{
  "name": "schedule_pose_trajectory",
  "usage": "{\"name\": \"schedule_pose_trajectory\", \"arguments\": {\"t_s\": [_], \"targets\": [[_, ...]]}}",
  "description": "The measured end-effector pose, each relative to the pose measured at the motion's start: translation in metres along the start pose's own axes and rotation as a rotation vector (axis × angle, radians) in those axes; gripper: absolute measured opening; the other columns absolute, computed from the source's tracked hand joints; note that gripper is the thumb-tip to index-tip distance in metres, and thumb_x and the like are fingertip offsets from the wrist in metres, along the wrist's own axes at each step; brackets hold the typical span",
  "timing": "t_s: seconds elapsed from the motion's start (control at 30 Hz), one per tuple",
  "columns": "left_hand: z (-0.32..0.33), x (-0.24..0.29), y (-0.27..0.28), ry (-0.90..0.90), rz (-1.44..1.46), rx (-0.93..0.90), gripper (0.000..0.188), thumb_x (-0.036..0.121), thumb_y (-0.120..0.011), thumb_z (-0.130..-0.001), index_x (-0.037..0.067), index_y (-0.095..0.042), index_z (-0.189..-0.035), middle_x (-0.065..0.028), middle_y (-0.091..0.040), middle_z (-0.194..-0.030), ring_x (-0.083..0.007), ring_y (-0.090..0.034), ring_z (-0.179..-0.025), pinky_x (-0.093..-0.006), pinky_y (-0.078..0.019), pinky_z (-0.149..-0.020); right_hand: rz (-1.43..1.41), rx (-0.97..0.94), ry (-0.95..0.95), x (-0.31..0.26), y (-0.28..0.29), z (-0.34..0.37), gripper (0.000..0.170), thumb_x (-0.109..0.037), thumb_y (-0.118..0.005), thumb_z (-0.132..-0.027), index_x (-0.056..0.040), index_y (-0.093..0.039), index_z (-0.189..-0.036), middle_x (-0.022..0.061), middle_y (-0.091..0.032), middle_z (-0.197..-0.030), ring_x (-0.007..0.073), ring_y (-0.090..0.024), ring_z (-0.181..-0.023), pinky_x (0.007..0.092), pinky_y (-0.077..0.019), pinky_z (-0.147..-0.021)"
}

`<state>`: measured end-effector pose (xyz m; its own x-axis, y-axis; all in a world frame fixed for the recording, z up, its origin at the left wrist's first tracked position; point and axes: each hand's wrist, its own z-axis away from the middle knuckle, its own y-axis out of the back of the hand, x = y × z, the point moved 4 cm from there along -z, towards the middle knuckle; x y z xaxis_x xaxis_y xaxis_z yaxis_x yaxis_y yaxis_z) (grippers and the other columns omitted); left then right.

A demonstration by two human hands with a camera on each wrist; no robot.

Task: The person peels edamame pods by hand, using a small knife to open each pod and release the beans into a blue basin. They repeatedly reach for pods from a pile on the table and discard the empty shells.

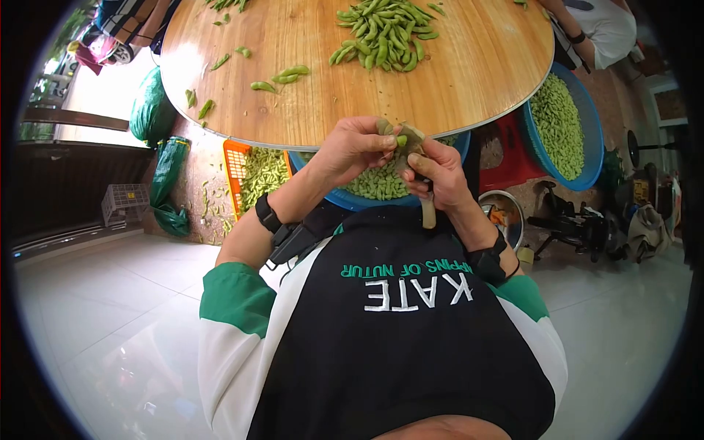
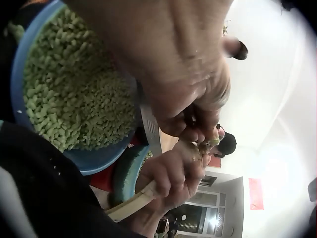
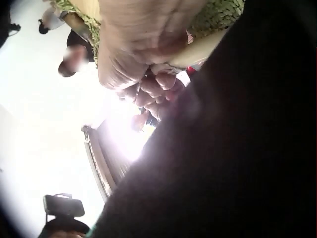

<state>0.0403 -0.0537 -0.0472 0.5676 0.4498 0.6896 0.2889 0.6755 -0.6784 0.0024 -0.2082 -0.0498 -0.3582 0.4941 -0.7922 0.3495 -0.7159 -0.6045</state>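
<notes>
Above the table's near edge, my two hands meet. My left hand [image 1: 350, 152] pinches a green soybean pod [image 1: 401, 140] between thumb and fingers. Curled fingers of my right hand [image 1: 442, 174] grip a tool with a pale, flat handle [image 1: 428, 214], its working end hidden by the hands. In the left wrist view the handle [image 2: 132, 202] sticks out of the right fist, and a bit of green pod [image 2: 214, 142] shows at the fingertips. From the right wrist, the pale handle [image 3: 200, 49] lies along my palm. A blue basin of shelled beans [image 1: 378, 183] sits beneath both hands.
A heap of pods [image 1: 387, 33] and several loose pods [image 1: 291, 72] lie on the round wooden table [image 1: 293, 121]. An orange basket [image 1: 233, 169] holds more pods at left. At right, another blue basin [image 1: 592, 158] of beans stands by a red stool [image 1: 506, 172]. Other people sit across.
</notes>
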Motion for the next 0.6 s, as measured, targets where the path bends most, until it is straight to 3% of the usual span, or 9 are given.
{"name": "schedule_pose_trajectory", "arguments": {"t_s": [0.03,0.1,0.13,0.2,0.33,0.5,0.6], "targets": [[0.001,0.001,0.001,-0.003,0.001,0.002,0.01,0.002,-0.064,-0.085,-0.002,-0.065,-0.094,-0.0034,-0.062,-0.078,-0.0096,-0.055,-0.065,-0.0222,-0.0436,-0.057,0.001,-0.003,-0.002,0.004,0.002,-0.001,0.038,-0.009,-0.054,-0.094,-0.0051,-0.051,-0.131,0.0009,-0.057,-0.073,0.0037,-0.04,-0.048,0.0183,-0.0323,-0.043],[0.004,0.004,0.003,-0.043,-0.284,0.068,0.008,0.004,-0.062,-0.087,-0.001,-0.064,-0.093,-0.0025,-0.06,-0.077,-0.0083,-0.054,-0.064,-0.0212,-0.0419,-0.055,0.552,0.08,0.28,0.0,0.004,0.0,0.037,-0.007,-0.055,-0.093,-0.0033,-0.052,-0.13,0.0011,-0.058,-0.074,0.0033,-0.041,-0.049,0.0184,-0.0316,-0.043],[0.003,0.003,0.002,-0.042,-0.284,0.067,0.008,0.004,-0.062,-0.087,-0.001,-0.064,-0.093,-0.0025,-0.06,-0.077,-0.0083,-0.054,-0.064,-0.0212,-0.0419,-0.055,0.552,0.082,0.281,-0.003,0.005,0.001,0.037,-0.007,-0.055,-0.093,-0.0033,-0.052,-0.13,0.0011,-0.058,-0.074,0.0033,-0.041,-0.049,0.0184,-0.0316,-0.043],[0.005,0.001,-0.002,-0.116,-0.42,0.034,0.01,0.007,-0.059,-0.09,-0.001,-0.062,-0.094,-0.0014,-0.059,-0.075,-0.0067,-0.052,-0.063,-0.0195,-0.0402,-0.053,0.31,0.059,0.099,-0.005,0.006,0.003,0.037,-0.006,-0.055,-0.093,-0.0018,-0.052,-0.129,0.001,-0.059,-0.075,0.003,-0.041,-0.049,0.0182,-0.0306,-0.044],[0.005,0.002,-0.01,-0.18,-0.485,0.089,0.012,0.01,-0.058,-0.09,-0.001,-0.061,-0.094,-0.0003,-0.056,-0.071,-0.0051,-0.05,-0.062,-0.0189,-0.0383,-0.053,0.208,0.062,0.111,-0.006,0.005,0.0,0.035,-0.007,-0.055,-0.093,-0.0012,-0.053,-0.127,0.0008,-0.058,-0.073,0.0033,-0.041,-0.048,0.018,-0.0312,-0.043],[0.001,-0.007,-0.005,-0.128,-0.442,0.016,0.01,0.01,-0.06,-0.086,0.001,-0.06,-0.088,0.0026,-0.053,-0.073,-0.0036,-0.047,-0.061,-0.019,-0.0353,-0.053,0.151,0.107,0.12,-0.005,0.013,-0.004,0.021,-0.009,-0.056,-0.092,-0.0011,-0.058,-0.112,0.0015,-0.058,-0.068,0.0043,-0.042,-0.046,0.0182,-0.0321,-0.042],[0.003,-0.007,-0.008,-0.085,-0.447,0.004,0.01,0.011,-0.061,-0.085,0.001,-0.06,-0.087,0.0031,-0.052,-0.072,-0.0039,-0.046,-0.06,-0.0193,-0.0351,-0.053,0.085,0.041,0.067,-0.007,0.013,-0.004,0.016,-0.009,-0.055,-0.093,-0.0012,-0.058,-0.106,0.0022,-0.057,-0.067,0.0052,-0.044,-0.046,0.0187,-0.0323,-0.041]]}}
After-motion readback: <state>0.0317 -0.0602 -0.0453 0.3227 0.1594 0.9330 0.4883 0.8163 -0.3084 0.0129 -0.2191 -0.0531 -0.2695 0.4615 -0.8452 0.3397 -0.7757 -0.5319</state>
